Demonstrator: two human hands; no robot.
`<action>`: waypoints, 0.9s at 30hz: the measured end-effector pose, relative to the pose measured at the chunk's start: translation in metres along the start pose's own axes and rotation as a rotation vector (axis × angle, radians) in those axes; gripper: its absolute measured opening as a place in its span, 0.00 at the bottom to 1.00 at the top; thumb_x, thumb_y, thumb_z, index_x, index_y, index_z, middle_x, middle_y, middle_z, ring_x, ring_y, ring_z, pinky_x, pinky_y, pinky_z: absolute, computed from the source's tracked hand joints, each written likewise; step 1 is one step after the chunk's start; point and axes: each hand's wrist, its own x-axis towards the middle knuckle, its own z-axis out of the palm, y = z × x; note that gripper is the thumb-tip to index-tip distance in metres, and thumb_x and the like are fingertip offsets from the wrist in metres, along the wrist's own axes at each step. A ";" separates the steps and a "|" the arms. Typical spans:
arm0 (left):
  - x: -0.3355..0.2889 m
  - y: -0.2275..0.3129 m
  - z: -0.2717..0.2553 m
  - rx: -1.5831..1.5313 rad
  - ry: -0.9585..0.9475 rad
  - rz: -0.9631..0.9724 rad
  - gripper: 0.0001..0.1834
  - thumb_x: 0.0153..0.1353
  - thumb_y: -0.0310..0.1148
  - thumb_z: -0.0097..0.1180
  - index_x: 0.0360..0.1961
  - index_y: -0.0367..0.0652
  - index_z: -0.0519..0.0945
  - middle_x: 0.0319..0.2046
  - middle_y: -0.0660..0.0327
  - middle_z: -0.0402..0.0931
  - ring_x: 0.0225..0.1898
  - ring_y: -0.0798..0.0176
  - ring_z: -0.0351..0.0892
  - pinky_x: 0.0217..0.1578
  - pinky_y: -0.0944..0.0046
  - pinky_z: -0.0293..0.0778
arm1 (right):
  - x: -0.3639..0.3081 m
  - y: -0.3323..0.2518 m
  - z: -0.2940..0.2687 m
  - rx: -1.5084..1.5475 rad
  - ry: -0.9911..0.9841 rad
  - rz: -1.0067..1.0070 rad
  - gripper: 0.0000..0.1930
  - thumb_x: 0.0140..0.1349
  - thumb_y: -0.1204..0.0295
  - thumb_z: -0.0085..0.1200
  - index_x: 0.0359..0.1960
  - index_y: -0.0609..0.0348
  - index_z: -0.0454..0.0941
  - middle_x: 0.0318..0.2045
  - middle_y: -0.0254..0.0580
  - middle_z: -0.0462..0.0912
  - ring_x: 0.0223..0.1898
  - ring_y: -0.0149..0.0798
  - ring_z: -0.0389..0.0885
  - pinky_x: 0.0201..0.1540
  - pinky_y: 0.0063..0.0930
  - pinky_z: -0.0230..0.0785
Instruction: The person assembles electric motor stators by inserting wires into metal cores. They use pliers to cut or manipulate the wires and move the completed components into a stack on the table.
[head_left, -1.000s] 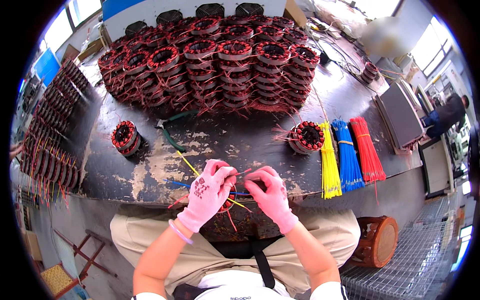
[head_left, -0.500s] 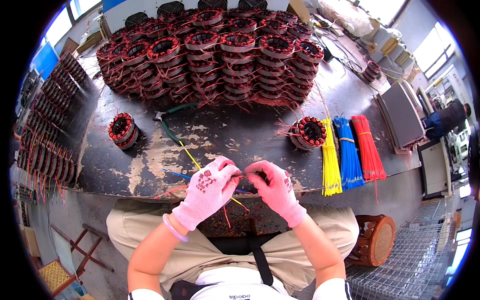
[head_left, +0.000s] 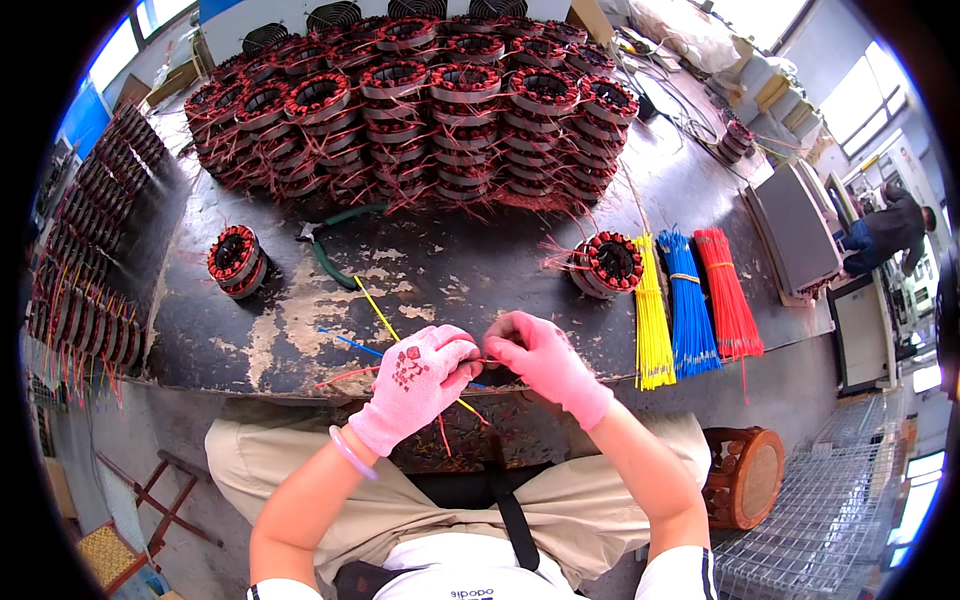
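Both my hands wear pink gloves and meet over the near edge of the dark workbench. My left hand and my right hand pinch thin copper wire ends between their fingertips. A stator core with red windings rests in my lap under the hands, mostly hidden. Loose yellow, blue and red wires fan out from it to the left.
A single wound stator sits right of my hands beside yellow, blue and red wire bundles. Another stator and green-handled pliers lie left. Stacked stators fill the bench's far side. A person stands far right.
My hands stay together on the wire ends at the bench edge. My head has tipped so the whole scene sits slightly higher and closer in view.
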 end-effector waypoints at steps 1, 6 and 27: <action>-0.002 0.000 -0.001 0.000 0.001 -0.016 0.08 0.56 0.30 0.68 0.36 0.44 0.82 0.38 0.61 0.81 0.39 0.51 0.82 0.39 0.55 0.79 | -0.010 -0.012 0.003 -0.156 0.121 -0.064 0.11 0.63 0.68 0.61 0.44 0.59 0.81 0.36 0.40 0.86 0.37 0.36 0.84 0.41 0.30 0.75; -0.003 -0.002 0.000 -0.029 -0.002 -0.022 0.08 0.56 0.31 0.67 0.36 0.44 0.82 0.38 0.61 0.81 0.39 0.52 0.82 0.39 0.55 0.79 | -0.030 -0.009 0.006 -0.859 0.259 -0.634 0.22 0.53 0.68 0.68 0.51 0.54 0.82 0.48 0.39 0.85 0.40 0.45 0.83 0.44 0.38 0.77; 0.002 0.000 -0.004 -0.049 -0.047 0.007 0.07 0.56 0.31 0.66 0.35 0.45 0.81 0.37 0.63 0.81 0.37 0.53 0.81 0.38 0.56 0.78 | -0.008 0.006 0.001 -0.063 -0.078 -0.073 0.07 0.64 0.70 0.61 0.41 0.58 0.81 0.32 0.36 0.83 0.32 0.31 0.79 0.35 0.28 0.71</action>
